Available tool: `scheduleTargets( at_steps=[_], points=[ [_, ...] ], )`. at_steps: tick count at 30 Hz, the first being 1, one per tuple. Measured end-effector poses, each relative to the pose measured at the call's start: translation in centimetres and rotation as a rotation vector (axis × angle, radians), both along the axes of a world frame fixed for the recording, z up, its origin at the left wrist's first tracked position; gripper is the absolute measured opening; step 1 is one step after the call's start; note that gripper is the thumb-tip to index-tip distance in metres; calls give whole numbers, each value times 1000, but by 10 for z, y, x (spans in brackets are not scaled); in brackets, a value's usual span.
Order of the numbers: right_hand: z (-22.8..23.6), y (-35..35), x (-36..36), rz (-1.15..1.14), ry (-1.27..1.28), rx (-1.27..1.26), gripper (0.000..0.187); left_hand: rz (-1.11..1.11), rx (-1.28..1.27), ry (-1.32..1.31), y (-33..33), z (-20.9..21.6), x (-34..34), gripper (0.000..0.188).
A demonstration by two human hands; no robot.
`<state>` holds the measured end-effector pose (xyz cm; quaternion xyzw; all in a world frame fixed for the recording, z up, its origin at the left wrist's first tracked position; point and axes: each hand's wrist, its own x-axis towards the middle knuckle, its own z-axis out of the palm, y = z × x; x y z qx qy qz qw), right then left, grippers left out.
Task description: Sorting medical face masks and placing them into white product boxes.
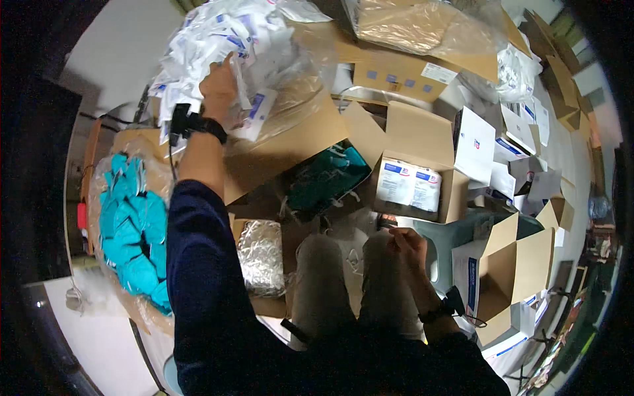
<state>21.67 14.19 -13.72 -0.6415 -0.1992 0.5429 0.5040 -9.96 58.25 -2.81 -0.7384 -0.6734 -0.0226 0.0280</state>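
At the upper left, my left hand (220, 87) reaches into a heap of flat white packets (198, 49) with blue print. Its fingers are partly lost among them and appear closed on a white packet (243, 82) along the hand's right side. Another white packet (259, 113) lies against clear plastic beside the wrist. My right hand (409, 247) hovers by my right knee with its fingers curled together; what they hold, if anything, is hidden. Just beyond it stands an open cardboard box (452, 191) with two stacks of white packets (408, 185) inside.
Teal folded cloth-like items (135, 231) fill a plastic-lined box at the left; more teal items (330, 175) sit in a middle box. A box with a silvery bag (261, 257) is by my left knee. At the right stands an open carton (508, 270), with white boxes (474, 145) behind it.
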Motion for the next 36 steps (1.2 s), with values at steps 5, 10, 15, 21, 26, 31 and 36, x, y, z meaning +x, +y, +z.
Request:
scheduleTargets(
  at_steps=[5,10,15,21,26,31,36],
  points=[
    [-60,12,38,-75,-183,16,17,-430,-506,-968,66,-126,-4,56],
    [-91,61,96,24,-473,-25,23,-97,-655,-869,129,-162,-86,45],
    [-156,99,148,-82,-517,-189,45,-57,-591,-737,105,-164,-18,36],
    [-259,129,152,-44,-483,-60,43,-345,-663,-677,148,-194,-48,40],
    [-200,147,123,-272,-43,-15,44,18,-1107,-930,172,-195,-89,46],
    [-209,130,113,-573,113,200,35,-261,-990,-338,150,-128,-12,43],
    [-170,128,103,-333,-687,1,27,-383,-422,-22,119,-52,-55,35]
  ],
)
